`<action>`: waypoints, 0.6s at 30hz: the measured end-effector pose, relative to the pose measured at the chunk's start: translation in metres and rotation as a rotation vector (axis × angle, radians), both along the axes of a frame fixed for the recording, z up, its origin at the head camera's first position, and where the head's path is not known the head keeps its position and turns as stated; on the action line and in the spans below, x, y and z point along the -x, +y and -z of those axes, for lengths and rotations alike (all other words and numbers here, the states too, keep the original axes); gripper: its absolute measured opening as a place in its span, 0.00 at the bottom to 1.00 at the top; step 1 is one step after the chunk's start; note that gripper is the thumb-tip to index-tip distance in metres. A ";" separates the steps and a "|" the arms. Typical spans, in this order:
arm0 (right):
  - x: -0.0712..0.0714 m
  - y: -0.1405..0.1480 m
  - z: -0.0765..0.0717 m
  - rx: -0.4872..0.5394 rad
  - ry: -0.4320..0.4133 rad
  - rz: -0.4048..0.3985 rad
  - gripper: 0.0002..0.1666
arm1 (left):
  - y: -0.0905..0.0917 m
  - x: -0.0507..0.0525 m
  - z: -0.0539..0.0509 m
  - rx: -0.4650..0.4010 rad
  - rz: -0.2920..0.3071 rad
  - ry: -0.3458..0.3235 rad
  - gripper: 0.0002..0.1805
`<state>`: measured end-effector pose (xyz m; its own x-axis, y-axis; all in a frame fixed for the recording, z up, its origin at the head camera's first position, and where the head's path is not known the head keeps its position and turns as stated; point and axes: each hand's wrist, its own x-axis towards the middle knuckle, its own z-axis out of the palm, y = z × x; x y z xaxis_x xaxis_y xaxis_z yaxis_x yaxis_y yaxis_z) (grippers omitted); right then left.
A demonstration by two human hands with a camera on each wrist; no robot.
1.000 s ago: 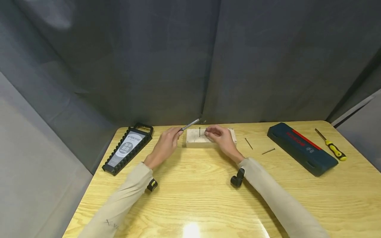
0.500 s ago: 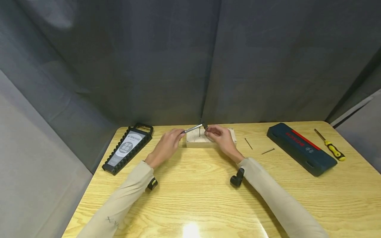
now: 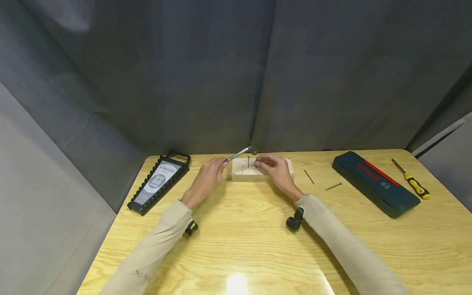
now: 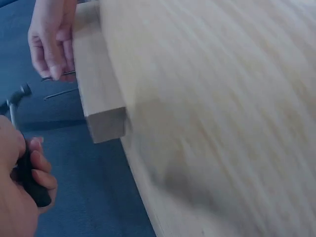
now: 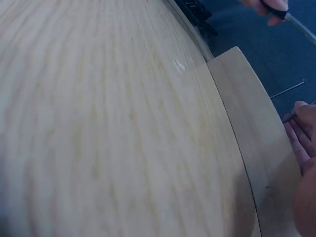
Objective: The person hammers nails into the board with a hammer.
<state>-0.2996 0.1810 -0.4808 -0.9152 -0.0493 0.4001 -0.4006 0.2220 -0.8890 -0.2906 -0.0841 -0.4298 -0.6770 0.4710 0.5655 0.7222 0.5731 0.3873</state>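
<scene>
In the head view, your left hand (image 3: 206,178) grips a hammer (image 3: 238,154) above the wooden block (image 3: 245,178), where an upright nail (image 3: 248,162) stands beside your right hand (image 3: 276,171). In the left wrist view, that right hand pinches another nail (image 4: 69,73) at the block. In the right wrist view, the upright nail juts from the block.

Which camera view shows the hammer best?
The left wrist view: it shows the hammer large, with its head, shaft and black handle in the left hand. The head view shows it small, handle mostly covered; the right wrist view shows only part of handle and shaft, the hammer's head out of frame.
</scene>
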 end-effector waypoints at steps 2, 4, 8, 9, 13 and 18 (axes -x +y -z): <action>0.000 0.001 0.001 0.000 -0.001 -0.003 0.11 | -0.001 0.000 0.001 -0.029 -0.008 -0.010 0.12; 0.000 0.001 0.002 0.001 -0.004 -0.005 0.11 | -0.001 0.000 0.000 -0.046 0.003 0.005 0.12; 0.000 0.001 0.004 0.017 -0.014 -0.012 0.12 | -0.001 0.000 0.002 -0.015 0.018 0.033 0.10; 0.000 0.001 0.004 0.020 -0.019 -0.012 0.12 | -0.001 0.000 0.003 0.002 0.017 0.027 0.10; 0.001 0.000 0.004 0.026 -0.032 -0.013 0.14 | -0.001 0.000 0.006 0.068 0.004 0.012 0.10; 0.002 0.000 0.004 0.028 -0.038 -0.022 0.15 | 0.000 0.002 -0.012 -0.066 0.015 0.067 0.11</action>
